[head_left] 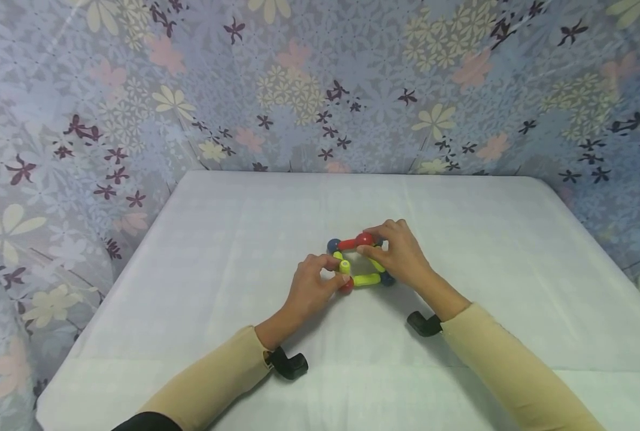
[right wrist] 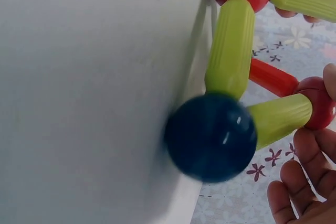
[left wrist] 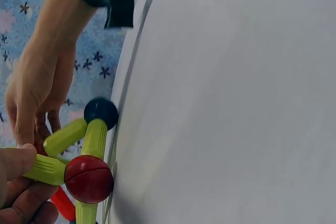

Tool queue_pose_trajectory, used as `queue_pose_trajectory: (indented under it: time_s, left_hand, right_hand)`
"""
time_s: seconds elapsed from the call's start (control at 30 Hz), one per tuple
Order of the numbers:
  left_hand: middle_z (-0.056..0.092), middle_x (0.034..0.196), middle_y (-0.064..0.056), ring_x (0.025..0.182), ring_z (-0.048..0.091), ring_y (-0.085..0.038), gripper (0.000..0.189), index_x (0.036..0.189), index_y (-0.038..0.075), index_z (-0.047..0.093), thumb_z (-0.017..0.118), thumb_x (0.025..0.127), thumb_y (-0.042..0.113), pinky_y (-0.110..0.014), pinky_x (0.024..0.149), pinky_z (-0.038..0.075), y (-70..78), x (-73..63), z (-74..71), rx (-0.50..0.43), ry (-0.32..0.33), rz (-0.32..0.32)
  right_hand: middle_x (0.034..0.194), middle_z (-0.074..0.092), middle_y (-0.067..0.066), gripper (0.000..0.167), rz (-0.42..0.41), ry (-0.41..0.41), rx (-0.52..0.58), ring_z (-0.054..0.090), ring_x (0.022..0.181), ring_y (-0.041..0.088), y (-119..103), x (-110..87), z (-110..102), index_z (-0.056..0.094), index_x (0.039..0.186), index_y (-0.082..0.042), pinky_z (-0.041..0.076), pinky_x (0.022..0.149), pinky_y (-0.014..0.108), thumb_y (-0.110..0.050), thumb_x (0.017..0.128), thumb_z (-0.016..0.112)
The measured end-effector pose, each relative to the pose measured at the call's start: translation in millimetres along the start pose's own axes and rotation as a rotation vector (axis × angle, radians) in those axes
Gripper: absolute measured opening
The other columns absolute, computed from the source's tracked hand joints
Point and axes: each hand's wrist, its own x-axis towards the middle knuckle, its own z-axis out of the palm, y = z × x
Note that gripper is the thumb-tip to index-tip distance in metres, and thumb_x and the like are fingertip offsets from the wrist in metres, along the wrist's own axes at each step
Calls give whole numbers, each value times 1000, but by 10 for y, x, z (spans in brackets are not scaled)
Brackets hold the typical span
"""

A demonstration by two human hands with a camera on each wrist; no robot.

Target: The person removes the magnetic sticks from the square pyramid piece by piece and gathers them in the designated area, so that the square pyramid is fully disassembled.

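Note:
A frame of magnetic building rods and balls stands on the table. My left hand (head_left: 311, 284) pinches a yellow-green rod (left wrist: 44, 170) between thumb and fingers. That rod rises from a red ball (left wrist: 89, 179) at the frame's near left corner. Over at the far right, my right hand (head_left: 406, 257) holds another red ball (right wrist: 317, 109) between thumb and fingers. A yellow-green rod (right wrist: 281, 119) slants from this ball to the near right blue ball (right wrist: 210, 137). Along the front runs another yellow-green rod (head_left: 366, 279). At the back are a red rod (head_left: 346, 245) and a blue ball (head_left: 333, 245).
A white cloth covers the table (head_left: 244, 221). Behind it and to both sides hangs a flowered curtain (head_left: 309, 90). Black wrist mounts stick out below the left sleeve (head_left: 217, 371) and the right sleeve (head_left: 513, 365), close over the table.

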Motion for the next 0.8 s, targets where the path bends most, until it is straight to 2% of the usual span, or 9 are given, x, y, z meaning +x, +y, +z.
queue_pose_trajectory:
  time_s: [0.17,0.3,0.4,0.47,0.63,0.8]
  left_hand:
    - [68,97,0,96,56,-22,23,102,14,70,68,84,28,-32,80,40,18,-31,-9,-61,-40,13]
    - [70,99,-1,99,57,-21,22,106,15,69,64,88,26,-40,87,45,-36,19,-64,-114,13,76]
    - [70,103,-2,100,56,-21,22,109,14,68,64,88,21,-43,90,45,-96,133,-99,-73,61,112]
    - [69,105,-2,102,54,-21,25,111,13,67,65,88,20,-41,89,45,-142,228,-109,-19,58,111]
    - [66,117,0,108,50,-20,35,119,17,65,69,85,26,-38,92,43,-216,438,-111,114,-52,85]
    - [64,123,0,114,48,-20,39,122,19,64,69,85,29,-42,100,39,-236,554,-84,115,-171,55]
  right_hand:
    - [95,60,4,42,-11,-27,6,46,97,27,-6,-15,-26,67,113,-10,38,73,32,-37,82,72]
    - [97,59,3,42,-22,-58,20,46,97,27,4,-17,-52,66,116,-11,38,73,32,-36,83,71]
    - [98,59,3,41,-31,-77,33,46,97,27,18,-2,-62,66,116,-12,36,72,32,-36,83,70]
    - [98,59,3,40,-34,-90,44,45,97,27,30,5,-59,66,116,-13,36,73,32,-35,83,70]
    - [101,59,3,39,-52,-110,69,46,100,27,47,18,-49,65,117,-14,37,76,33,-34,84,69]
    - [101,59,4,39,-86,-98,80,46,98,29,59,29,-33,65,118,-11,36,74,32,-31,84,69]
